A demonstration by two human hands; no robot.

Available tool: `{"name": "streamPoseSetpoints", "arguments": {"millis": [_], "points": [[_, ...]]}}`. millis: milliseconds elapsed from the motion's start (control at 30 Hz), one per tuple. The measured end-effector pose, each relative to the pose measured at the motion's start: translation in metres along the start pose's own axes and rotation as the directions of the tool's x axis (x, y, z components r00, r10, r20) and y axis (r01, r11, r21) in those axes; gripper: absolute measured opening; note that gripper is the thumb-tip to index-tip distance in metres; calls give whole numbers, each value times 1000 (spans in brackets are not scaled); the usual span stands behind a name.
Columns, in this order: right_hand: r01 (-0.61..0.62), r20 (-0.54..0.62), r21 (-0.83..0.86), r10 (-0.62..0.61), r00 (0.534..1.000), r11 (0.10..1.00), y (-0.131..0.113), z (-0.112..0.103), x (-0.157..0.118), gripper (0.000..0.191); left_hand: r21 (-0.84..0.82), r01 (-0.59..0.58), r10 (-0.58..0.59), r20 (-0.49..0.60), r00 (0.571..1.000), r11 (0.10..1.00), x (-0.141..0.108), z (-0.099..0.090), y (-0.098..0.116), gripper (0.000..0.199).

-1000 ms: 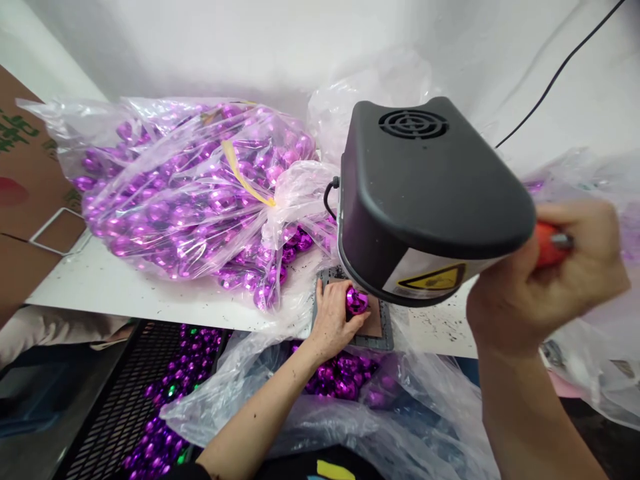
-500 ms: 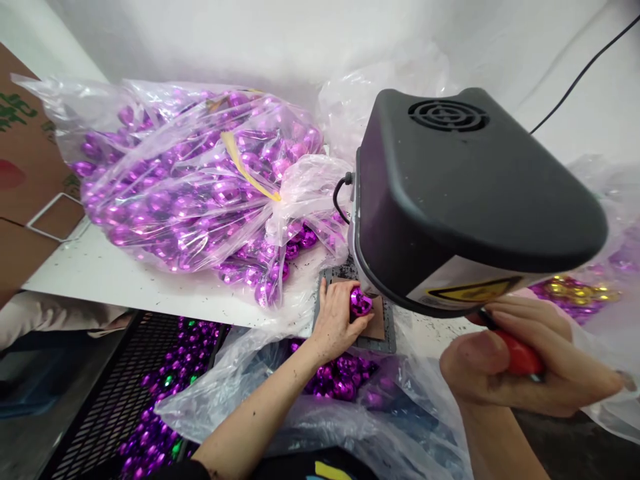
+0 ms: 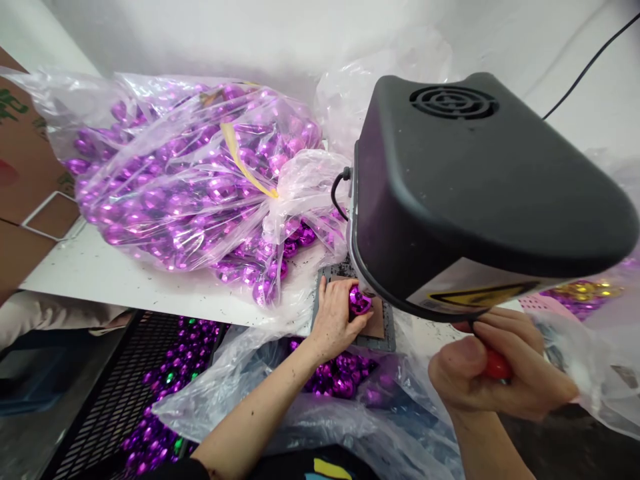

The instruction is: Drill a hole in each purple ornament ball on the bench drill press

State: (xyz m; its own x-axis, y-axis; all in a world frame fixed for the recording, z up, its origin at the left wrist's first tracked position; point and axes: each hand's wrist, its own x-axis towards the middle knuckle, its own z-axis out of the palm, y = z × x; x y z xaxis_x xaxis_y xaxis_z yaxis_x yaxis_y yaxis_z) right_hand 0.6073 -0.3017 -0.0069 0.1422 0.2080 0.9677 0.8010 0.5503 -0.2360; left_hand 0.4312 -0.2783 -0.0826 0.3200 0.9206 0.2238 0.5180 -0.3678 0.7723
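My left hand is closed on a shiny purple faceted ball, with thumb and fingers around it. It holds the ball over a grey plate with a brown pad, beside the lower edge of a black machine head. My right hand is wrapped round a red handle on a thin rod below the machine's front. The ball's underside and the tool end under the machine are hidden.
A tied clear bag of purple balls lies on the white table. More purple balls sit in an open plastic bag near my lap. Left are a black mesh crate holding beads and a cardboard box. A cable runs behind.
My right hand and the red handle have shifted left and slightly in under the machine. My left hand keeps the ball in nearly the same spot. The view has moved slightly.
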Motion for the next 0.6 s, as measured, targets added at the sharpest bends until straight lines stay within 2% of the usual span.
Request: {"name": "streamPoseSetpoints", "arguments": {"millis": [167, 300, 433, 600], "points": [[-10, -102, 31, 13, 995, 999, -2, 11, -4, 10, 14, 7, -7, 8, 1000, 1000, 0, 1, 0, 47], [-20, -94, 25, 22, 995, 999, -4, 10, -4, 13, 10, 17, -17, 8, 1000, 1000, 0, 1, 0, 46], [-88, -6, 17, 88, 996, 996, -3, 4, -15, 6, 18, 22, -22, 12, 1000, 1000, 0, 1, 2, 43], [-203, 150, 39, 195, 969, 978, 3, 1, -41, 5, 6, 9, -9, -12, 1000, 1000, 0, 3, 1, 41]]}}
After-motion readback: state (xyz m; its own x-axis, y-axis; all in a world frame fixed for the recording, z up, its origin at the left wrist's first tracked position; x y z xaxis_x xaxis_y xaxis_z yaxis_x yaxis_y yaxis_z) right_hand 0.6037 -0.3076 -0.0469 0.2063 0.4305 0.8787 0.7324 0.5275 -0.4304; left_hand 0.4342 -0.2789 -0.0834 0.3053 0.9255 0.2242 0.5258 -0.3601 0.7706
